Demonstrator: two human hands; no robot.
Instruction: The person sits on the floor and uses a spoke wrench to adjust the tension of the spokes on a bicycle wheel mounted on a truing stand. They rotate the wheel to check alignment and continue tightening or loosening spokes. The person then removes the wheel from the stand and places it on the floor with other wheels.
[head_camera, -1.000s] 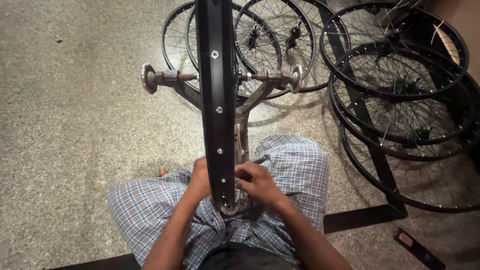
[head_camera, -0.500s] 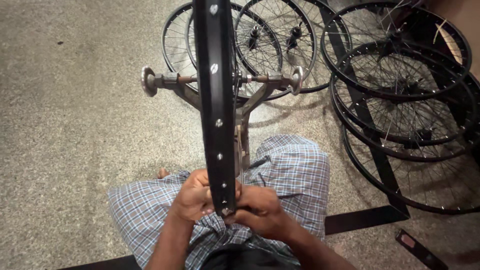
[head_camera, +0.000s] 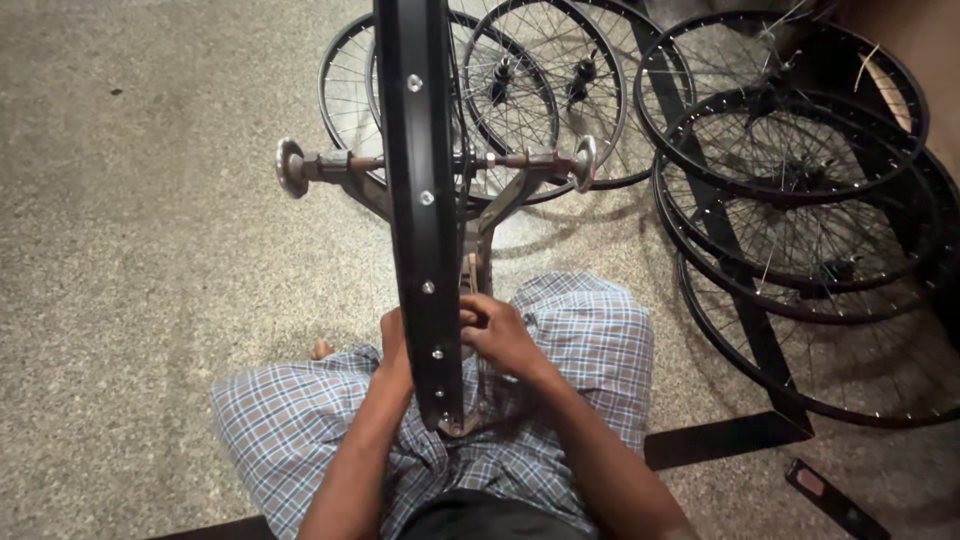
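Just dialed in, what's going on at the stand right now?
A seated person in checked cloth has a black bicycle rim mounted upright in a metal truing stand. The left hand rests against the rim's left side, and the right hand works on its right side, near the spokes. More spoked wheels lie on the floor to the right.

We look down on a speckled grey-beige floor (head_camera: 150, 200), rough like worn carpet or pebbled concrete, lit warmly from above with soft shadows. At the far right, a stack of black spoked wheels (head_camera: 800, 210) lies flat on it. A dark flat bar (head_camera: 725, 440) crosses the near right, and a small dark oblong object (head_camera: 835, 498) lies beside it.
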